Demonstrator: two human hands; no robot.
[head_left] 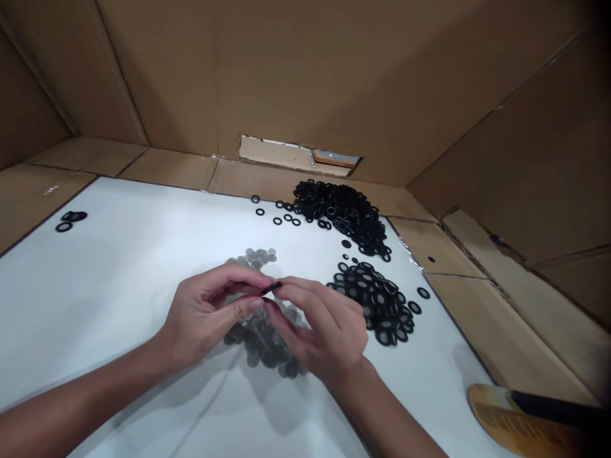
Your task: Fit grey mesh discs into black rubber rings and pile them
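Note:
A small black ring (pixel 272 288), seen nearly edge-on, is pinched between the fingertips of both hands above the white board. My left hand (pixel 205 312) grips its left end with thumb and forefinger. On its right end, the fingers of my right hand (pixel 329 321) are closed. Whether a disc sits inside the ring cannot be made out. Below my hands lies a heap of thin grey translucent discs (pixel 267 346), partly hidden by them. Right of my right hand is a pile of black rings with grey centres (pixel 377 299).
A large heap of black rings (pixel 338 213) lies at the back right, several scattered beside it. A few rings (pixel 64 226) lie at the far left. Cardboard walls (pixel 305 76) with a slot surround the white board (pixel 143 235). A yellowish object with a black handle (pixel 506 416) lies at the lower right.

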